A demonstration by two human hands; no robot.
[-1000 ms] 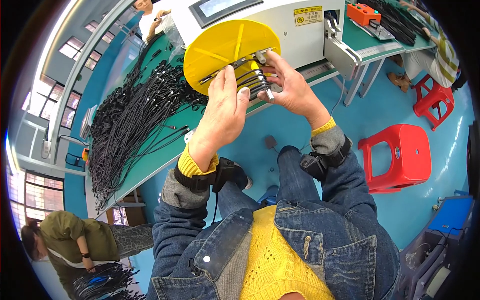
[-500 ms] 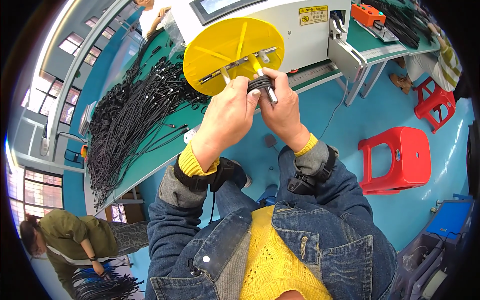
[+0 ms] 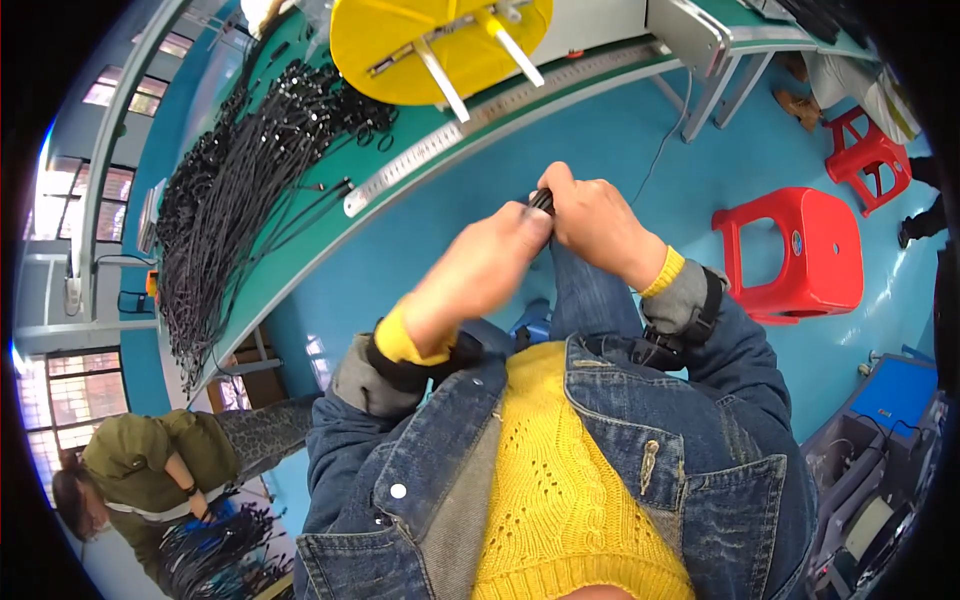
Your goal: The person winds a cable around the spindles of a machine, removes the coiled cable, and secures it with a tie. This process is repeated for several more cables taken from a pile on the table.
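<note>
A small coil of black cable point(image 3: 543, 203) is pinched between my two hands, held out over the floor in front of my lap. My left hand point(image 3: 490, 262) grips its left side, slightly blurred, thumb on top. My right hand point(image 3: 598, 222) closes round the other side, and most of the coil is hidden by the fingers. Beyond my hands, the yellow winding disc point(image 3: 385, 40) has two bare metal pegs point(image 3: 440, 80) sticking out toward me. Nothing is wound on them.
Many black cables point(image 3: 240, 200) lie heaped on the green table point(image 3: 285, 245) at the left. A metal ruler point(image 3: 405, 165) runs along its edge. Red stools point(image 3: 815, 250) stand at the right. Another person point(image 3: 165, 450) handles cables at the lower left.
The coil has come off the disc's pegs and moved nearer to me, held in both hands. My view has shifted, so the disc now sits higher.
</note>
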